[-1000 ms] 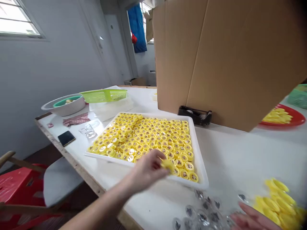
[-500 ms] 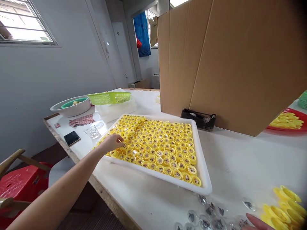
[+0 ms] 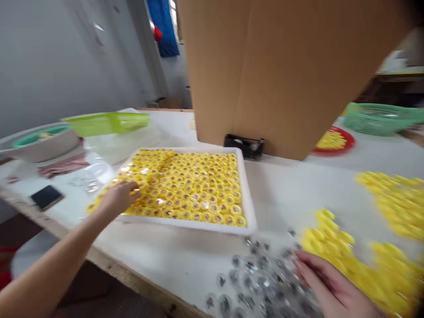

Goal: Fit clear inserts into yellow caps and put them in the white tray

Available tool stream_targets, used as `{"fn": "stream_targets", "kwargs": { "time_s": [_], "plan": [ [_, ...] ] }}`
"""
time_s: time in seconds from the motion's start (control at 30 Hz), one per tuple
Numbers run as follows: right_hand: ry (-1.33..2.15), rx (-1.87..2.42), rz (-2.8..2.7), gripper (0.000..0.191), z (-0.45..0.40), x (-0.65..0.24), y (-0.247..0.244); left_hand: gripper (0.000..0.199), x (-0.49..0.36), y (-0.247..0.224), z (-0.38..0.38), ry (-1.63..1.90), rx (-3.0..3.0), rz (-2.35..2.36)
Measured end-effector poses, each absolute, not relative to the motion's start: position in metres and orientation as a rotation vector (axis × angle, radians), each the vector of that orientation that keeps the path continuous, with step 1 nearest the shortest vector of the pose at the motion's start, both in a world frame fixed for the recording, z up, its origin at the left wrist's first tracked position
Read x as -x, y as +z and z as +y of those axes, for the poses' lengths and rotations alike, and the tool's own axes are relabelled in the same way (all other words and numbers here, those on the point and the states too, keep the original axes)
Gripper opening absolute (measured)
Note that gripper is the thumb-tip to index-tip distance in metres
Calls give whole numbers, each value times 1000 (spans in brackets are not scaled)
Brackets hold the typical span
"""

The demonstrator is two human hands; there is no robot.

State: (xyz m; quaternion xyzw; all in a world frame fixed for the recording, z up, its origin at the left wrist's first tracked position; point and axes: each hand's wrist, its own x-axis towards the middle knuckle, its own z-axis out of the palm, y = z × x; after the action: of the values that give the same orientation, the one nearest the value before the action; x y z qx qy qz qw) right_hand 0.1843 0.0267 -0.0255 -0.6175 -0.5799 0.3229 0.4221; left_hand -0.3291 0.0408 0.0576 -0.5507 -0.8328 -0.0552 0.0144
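Note:
A white tray (image 3: 250, 207) holds rows of yellow round pieces (image 3: 198, 190) with small printed pictures on their faces. At its left side, a second layer of yellow pieces lies on top. My left hand (image 3: 121, 198) is over this left part, fingers curled together against the yellow pieces; what they grip is hidden. In front of the tray, many clear round discs (image 3: 247, 280) with dark prints lie scattered on the table. My right hand (image 3: 334, 287) pinches at the right side of these discs, seemingly on one clear disc, though blur softens it. Loose yellow pieces (image 3: 331, 243) are heaped beside it.
A black tape dispenser (image 3: 245, 145) stands behind the tray, against a large cardboard box (image 3: 265, 79). At left are a phone (image 3: 47, 197), a pink cloth (image 3: 64, 165), a green basket (image 3: 106, 123) and a bowl (image 3: 43, 148). A red plate (image 3: 349, 143) and green basket (image 3: 380, 119) stand at right.
The view has swung to the right, bringing more clear discs and yellow heaps into sight. My right hand has come further into view at the discs. My left hand stays at the tray's left part.

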Motion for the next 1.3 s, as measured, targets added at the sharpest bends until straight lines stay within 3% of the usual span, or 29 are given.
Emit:
{"fn": "stream_targets", "kwargs": {
  "time_s": [0.2,0.33,0.47,0.6,0.73,1.03,1.2,1.3],
  "plan": [
    [109,1724,-2178,22,53,-189,-3,38,300,69,50,-231,1656,-2428],
    [23,1809,-2355,27,83,-170,2,29,217,95,52,-592,2029,-2129],
    [-15,1892,-2462,19,98,-152,2,24,129,104,67,-866,2447,-1759],
    [38,1859,-2508,15,91,-146,3,21,57,93,96,-808,2787,-1571],
    [146,1767,-2450,21,67,-146,6,25,-10,76,134,-471,3034,-1549],
    [561,1413,-2111,16,30,-157,-18,65,-128,34,214,-28,3204,-1418],
    [865,1226,-1836,24,32,-164,-26,34,-148,13,225,55,3253,-1455],
    [964,1176,-1693,21,32,-166,-20,29,-142,9,228,-19,3237,-1557]
  ]
}}
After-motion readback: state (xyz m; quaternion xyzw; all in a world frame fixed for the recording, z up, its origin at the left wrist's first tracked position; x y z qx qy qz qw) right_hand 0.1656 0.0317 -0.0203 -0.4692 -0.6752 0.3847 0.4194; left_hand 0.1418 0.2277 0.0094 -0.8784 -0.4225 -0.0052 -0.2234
